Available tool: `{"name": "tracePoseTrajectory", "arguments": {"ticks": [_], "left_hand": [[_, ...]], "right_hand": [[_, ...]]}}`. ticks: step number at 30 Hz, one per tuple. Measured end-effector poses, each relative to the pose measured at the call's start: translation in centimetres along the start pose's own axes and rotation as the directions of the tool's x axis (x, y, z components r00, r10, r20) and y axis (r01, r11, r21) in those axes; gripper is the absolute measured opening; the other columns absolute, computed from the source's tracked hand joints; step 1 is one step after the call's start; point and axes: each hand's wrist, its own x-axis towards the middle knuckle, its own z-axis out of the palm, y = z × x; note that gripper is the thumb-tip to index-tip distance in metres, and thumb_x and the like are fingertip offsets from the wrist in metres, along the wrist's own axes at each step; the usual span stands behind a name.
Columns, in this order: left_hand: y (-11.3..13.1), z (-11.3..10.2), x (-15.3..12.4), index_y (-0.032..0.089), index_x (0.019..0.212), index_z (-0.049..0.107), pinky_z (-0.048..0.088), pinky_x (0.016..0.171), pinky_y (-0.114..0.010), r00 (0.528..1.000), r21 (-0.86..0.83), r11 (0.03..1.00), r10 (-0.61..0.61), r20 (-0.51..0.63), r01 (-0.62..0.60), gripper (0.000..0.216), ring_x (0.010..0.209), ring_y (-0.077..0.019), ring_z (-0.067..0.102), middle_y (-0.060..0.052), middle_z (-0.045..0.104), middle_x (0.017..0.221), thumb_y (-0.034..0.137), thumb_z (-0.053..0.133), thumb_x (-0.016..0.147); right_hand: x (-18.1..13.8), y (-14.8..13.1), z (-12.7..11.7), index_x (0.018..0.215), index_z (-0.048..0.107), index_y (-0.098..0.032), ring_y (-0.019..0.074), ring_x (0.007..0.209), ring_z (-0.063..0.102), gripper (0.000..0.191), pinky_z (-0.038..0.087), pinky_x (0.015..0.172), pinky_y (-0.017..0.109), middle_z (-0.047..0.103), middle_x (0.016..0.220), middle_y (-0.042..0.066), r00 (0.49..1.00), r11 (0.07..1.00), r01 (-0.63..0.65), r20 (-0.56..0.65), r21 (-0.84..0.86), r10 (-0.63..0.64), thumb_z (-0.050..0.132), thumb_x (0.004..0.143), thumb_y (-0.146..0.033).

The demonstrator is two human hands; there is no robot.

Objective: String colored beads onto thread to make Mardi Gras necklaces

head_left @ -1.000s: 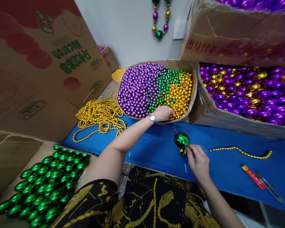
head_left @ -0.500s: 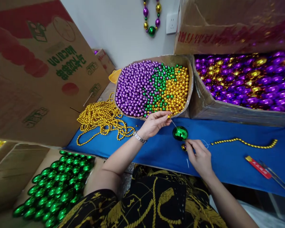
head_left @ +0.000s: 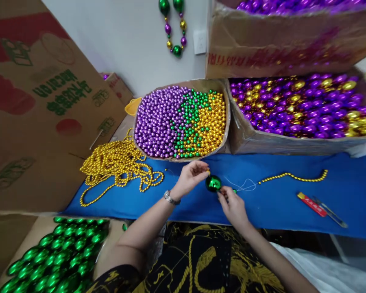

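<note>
While left hand point(head_left: 190, 177) pinches a gold bead point(head_left: 208, 173) and right hand point(head_left: 233, 203) pinches thread point(head_left: 245, 187) at the green bauble point(head_left: 214, 183), stringing appears early: one gold strand point(head_left: 293, 177) attached.

large green bead point(head_left: 214, 183): glossy, mirror-like metallic finish
table cover point(head_left: 277, 203): matt blue cloth
boxes point(head_left: 250, 140): rough brown cardboard

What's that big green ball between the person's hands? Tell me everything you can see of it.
The big green ball is a shiny, mirror-like bead, roundish, seemingly metallised plastic. It sits just over the blue cloth. The left hand pinches at its upper left, the right hand at its lower right. A thin white thread runs from beside it toward a gold bead strand.
</note>
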Motion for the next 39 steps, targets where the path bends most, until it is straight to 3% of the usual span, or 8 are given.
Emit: {"name": "tracePoseTrajectory", "arguments": {"ticks": [6,11,15,20,23,27,33,39], "left_hand": [[-2.1,1.5,-0.2,0.016,0.081,0.064,0.054,0.076,-0.030,0.997,0.021,0.997,-0.074,-0.022,0.075,0.022,0.085,-0.0176,0.068,-0.008,0.073,0.093,0.033,0.076,0.075],[-0.5,2.9,0.7,0.021,0.077,0.067,0.054,0.082,-0.034,0.971,0.303,0.923,0.237,0.030,-0.235,0.010,0.088,-0.0196,0.069,-0.006,0.074,0.092,0.029,0.072,0.079],[1.9,4.2,1.8,0.023,0.081,0.067,0.055,0.078,-0.032,0.920,0.390,0.834,0.329,0.214,-0.390,0.004,0.082,-0.0183,0.069,-0.004,0.074,0.086,0.027,0.069,0.082],[7.0,5.8,4.2,0.019,0.084,0.067,0.053,0.072,-0.027,0.863,0.355,0.850,0.200,0.464,-0.389,0.010,0.079,-0.0162,0.067,-0.006,0.072,0.085,0.029,0.067,0.083],[10.3,8.6,8.2,0.017,0.092,0.067,0.050,0.071,-0.026,0.777,0.320,0.848,0.156,0.610,-0.422,0.017,0.078,-0.0156,0.064,-0.007,0.070,0.087,0.033,0.062,0.087],[10.7,15.6,17.3,0.016,0.100,0.067,0.046,0.084,-0.031,0.739,0.390,0.675,0.355,0.572,-0.626,0.020,0.086,-0.0190,0.061,-0.009,0.067,0.094,0.026,0.063,0.083],[6.8,23.9,27.4,0.014,0.063,0.064,0.041,0.095,-0.050,0.807,0.622,0.586,0.095,0.583,-0.519,0.016,0.092,-0.0311,0.059,-0.008,0.057,0.069,0.001,0.071,0.058],[9.0,18.5,22.6,0.017,0.081,0.065,0.044,0.096,-0.041,0.807,0.430,0.744,0.244,0.538,-0.512,0.015,0.091,-0.0215,0.059,-0.006,0.063,0.087,0.010,0.069,0.069]], "right_hand": [[-0.2,4.3,0.5,0.104,0.064,-0.018,0.0180,0.087,0.068,0.025,0.056,0.078,0.030,0.071,0.093,0.008,0.997,0.988,0.020,-0.070,-0.150,-0.031,0.041,0.093,-0.016],[1.9,6.1,-2.9,0.119,0.061,-0.018,0.0201,0.102,0.066,0.035,0.055,0.090,0.037,0.069,0.110,0.010,0.989,0.978,-0.050,-0.145,-0.200,0.021,0.040,0.092,-0.013],[3.8,3.8,-3.5,0.130,0.055,-0.021,0.0175,0.113,0.062,0.035,0.053,0.095,0.032,0.065,0.122,0.009,0.998,0.999,0.002,-0.067,0.044,0.001,0.044,0.097,-0.025],[4.5,3.9,-2.5,0.106,0.066,-0.020,0.0127,0.076,0.067,0.028,0.057,0.070,0.024,0.070,0.089,0.005,0.997,0.958,-0.005,-0.078,0.285,0.029,0.040,0.099,-0.028],[4.1,4.8,-2.3,0.105,0.067,-0.019,0.0125,0.074,0.067,0.027,0.057,0.067,0.023,0.071,0.089,0.006,0.994,0.955,-0.013,-0.103,0.297,0.046,0.041,0.099,-0.026],[3.6,4.7,-2.0,0.103,0.069,-0.022,0.0147,0.078,0.069,0.027,0.058,0.072,0.026,0.072,0.089,0.005,0.993,0.960,-0.017,-0.111,0.278,0.049,0.043,0.098,-0.024],[2.9,4.7,-1.5,0.103,0.069,-0.023,0.0154,0.077,0.069,0.026,0.058,0.071,0.026,0.071,0.087,0.005,0.997,0.971,0.002,-0.080,0.238,0.018,0.043,0.098,-0.023],[2.7,4.9,-2.8,0.105,0.067,-0.021,0.0160,0.083,0.070,0.027,0.058,0.076,0.027,0.072,0.091,0.006,0.992,0.977,-0.050,-0.101,0.208,0.072,0.041,0.098,-0.023]]}}
